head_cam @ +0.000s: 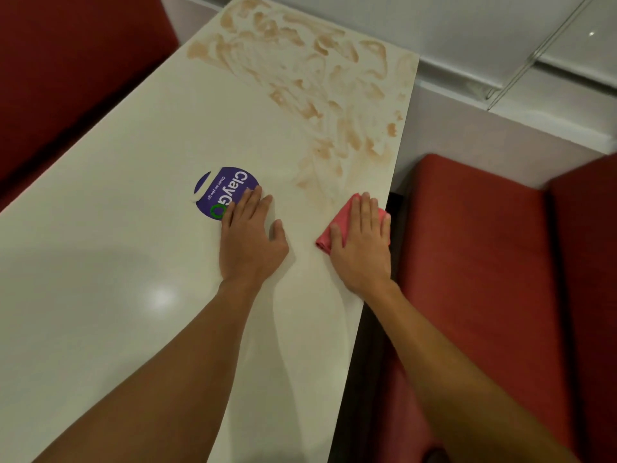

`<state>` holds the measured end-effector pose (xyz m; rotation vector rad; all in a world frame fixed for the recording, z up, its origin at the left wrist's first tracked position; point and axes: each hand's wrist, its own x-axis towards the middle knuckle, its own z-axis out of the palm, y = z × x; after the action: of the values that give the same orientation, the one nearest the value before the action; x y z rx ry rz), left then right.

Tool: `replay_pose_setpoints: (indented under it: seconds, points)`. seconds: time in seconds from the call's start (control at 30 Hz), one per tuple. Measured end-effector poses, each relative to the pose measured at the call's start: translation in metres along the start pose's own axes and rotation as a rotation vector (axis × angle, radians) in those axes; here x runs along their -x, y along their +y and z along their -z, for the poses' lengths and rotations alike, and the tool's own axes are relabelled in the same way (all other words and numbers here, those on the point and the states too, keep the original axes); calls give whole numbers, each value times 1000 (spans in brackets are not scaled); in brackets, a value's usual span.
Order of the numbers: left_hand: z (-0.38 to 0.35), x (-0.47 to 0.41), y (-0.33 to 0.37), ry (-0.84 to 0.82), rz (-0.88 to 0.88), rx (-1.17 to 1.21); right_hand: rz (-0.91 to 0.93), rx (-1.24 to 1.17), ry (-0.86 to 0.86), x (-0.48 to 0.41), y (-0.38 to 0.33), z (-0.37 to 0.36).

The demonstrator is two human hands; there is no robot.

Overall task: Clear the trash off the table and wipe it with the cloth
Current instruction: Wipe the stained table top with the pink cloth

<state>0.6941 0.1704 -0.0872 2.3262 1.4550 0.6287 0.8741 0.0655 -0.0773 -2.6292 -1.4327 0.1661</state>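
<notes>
Both hands lie flat, fingers straight: the left hand (pixel 248 235) on the bare bench (pixel 110 228), fingertips over a purple sticker (pixel 222 190); the right hand (pixel 362 243) presses the red cloth (pixel 325 237) near the bench's right edge. Brown smears (pixel 317 78) cover the far end. Red seats (pixel 474 262) flank it.

Lighting: indoor, warm-toned, moderate to dim; source overhead, marked by a round soft glare spot (pixel 162 297) on the glossy desk (pixel 110 182). Shadows: one broad, soft-edged grey shadow (pixel 83 269) across the desk's near left part; narrow soft ones along the forearms (pixel 173 355). Red seat (pixel 467 245) on the right evenly lit; the seat at upper left (pixel 66 61) much darker. Focus: sharp at centre, lettering on the round sticker (pixel 230 190) legible. Distortion: wide-angle, desk edges bowed toward the frame borders; mild softness in the corners
</notes>
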Motion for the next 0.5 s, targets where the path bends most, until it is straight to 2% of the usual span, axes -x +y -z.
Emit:
replay_pose_setpoints:
  seconds: [0.13,0.33,0.4,0.5]
  points:
    - [3,-1,1,-38,-14,-8,34,39,-10,37,-12,-2]
    - [3,-2,-1,-34,-20,-12,-83,20,6,-26,-16,1]
    - [3,-2,-1,-30,-17,-5,16,20,-11,-24,-19,1]
    - [3,-2,-1,-25,-22,8,321,17,-59,7,-3,4]
